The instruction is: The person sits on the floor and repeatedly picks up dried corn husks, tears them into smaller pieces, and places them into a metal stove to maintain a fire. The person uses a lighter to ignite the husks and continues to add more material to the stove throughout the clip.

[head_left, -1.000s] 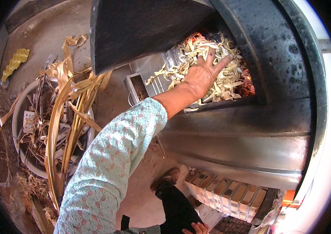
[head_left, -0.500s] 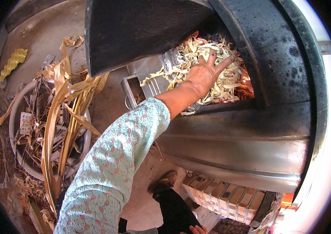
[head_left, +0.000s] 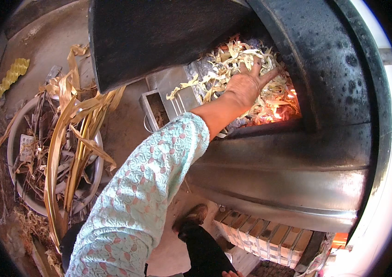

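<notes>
My left hand (head_left: 244, 85) reaches into the stove opening from the lower left, in a light blue lace sleeve. Its fingers are spread and press on a heap of dry corn husks (head_left: 272, 87); some fingertips sink among the pale strips. Flames (head_left: 279, 110) glow orange along the heap's right and near side. At the lower edge, part of my right hand (head_left: 230, 274) lies on my dark trouser leg (head_left: 207, 251), fingers partly cut off by the frame and seemingly holding nothing.
A black metal lid or door (head_left: 159, 41) stands raised beside the opening. The curved metal stove body (head_left: 288, 180) surrounds the fire. To the left, a basin (head_left: 13, 171) holds twigs and long dry leaves (head_left: 57, 171). Bricks (head_left: 263, 235) sit below; a small metal drawer (head_left: 152, 108) is nearby.
The flames at the near right of the husks have grown brighter and larger. My left hand has shifted slightly to the right over the heap. Less of my right hand shows.
</notes>
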{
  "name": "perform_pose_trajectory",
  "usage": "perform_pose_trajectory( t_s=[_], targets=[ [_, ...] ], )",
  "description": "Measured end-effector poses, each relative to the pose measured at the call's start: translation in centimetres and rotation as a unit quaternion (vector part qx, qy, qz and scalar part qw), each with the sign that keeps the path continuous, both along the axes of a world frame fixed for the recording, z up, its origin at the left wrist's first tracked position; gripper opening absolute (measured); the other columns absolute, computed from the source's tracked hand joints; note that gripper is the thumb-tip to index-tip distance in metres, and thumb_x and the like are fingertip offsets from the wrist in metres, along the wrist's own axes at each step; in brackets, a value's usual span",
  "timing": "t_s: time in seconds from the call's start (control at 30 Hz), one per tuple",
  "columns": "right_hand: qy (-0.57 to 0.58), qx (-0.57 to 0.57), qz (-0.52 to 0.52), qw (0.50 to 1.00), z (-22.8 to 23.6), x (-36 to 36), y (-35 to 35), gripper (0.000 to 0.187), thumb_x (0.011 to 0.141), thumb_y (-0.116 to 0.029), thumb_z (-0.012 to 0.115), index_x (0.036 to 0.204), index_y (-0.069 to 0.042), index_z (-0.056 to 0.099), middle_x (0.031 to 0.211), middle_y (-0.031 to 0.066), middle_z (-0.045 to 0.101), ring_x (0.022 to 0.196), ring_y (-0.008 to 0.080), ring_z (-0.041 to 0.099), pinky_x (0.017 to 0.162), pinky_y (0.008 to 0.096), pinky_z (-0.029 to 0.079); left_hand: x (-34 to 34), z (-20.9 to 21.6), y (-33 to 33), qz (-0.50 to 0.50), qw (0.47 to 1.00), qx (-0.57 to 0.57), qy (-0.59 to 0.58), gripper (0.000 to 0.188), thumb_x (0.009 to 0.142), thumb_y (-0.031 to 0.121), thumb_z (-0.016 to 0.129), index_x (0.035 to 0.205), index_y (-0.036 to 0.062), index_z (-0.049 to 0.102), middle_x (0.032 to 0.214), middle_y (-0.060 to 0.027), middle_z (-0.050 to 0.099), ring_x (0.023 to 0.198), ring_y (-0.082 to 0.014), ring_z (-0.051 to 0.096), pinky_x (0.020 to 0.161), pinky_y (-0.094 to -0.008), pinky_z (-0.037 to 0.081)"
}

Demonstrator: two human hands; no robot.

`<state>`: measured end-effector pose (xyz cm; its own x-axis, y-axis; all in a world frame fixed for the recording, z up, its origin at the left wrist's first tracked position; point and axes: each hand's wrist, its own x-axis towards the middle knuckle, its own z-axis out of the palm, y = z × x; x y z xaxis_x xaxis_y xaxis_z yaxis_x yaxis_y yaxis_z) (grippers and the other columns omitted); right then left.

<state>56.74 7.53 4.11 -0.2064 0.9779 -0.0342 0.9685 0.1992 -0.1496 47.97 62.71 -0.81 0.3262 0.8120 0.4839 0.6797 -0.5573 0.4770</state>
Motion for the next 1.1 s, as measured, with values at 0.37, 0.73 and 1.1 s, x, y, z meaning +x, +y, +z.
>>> perform_pose_trajectory(
  t_s=[0.37,0.73,1.1],
  targets=[
    [-0.027,-0.013,0.011,0.999,0.1,0.6,-0.2,0.034,0.077,-0.04,0.059,0.101,-0.018,0.068,0.124,0.015,0.05,0.109,0.0349,0.046,0.09,0.0505,0.037,1.3,0.2,1.9,0.015,0.998,-0.008,0.058,0.08,0.079,0.006,0.056,0.143,0.0331,0.016,0.142,-0.0238,0.021,0.118,-0.0459,0.042,0.081,-0.0367,0.053],
    [-0.021,0.011,0.021,0.999,0.6,-0.2,0.5,0.034,0.074,-0.039,0.061,0.096,-0.014,0.068,0.116,0.0166,0.055,0.106,0.0356,0.049,0.086,0.0495,0.04,-0.5,2.3,1.6,-0.038,0.983,-0.04,0.174,0.065,0.085,0.016,0.052,0.142,0.03,0.023,0.146,-0.0168,0.019,0.124,-0.0462,0.034,0.09,-0.0461,0.042],
    [-0.002,0.006,-0.002,1.0,1.1,-2.0,0.3,0.035,0.078,-0.036,0.056,0.099,-0.009,0.066,0.119,0.0195,0.051,0.107,0.0396,0.047,0.089,0.0514,0.038,-4.0,2.7,-2.0,-0.006,0.993,-0.008,0.116,0.058,0.083,0.018,0.054,0.137,0.0196,0.035,0.145,-0.0105,0.024,0.129,-0.0404,0.029,0.092,-0.0478,0.04]
  ],
)
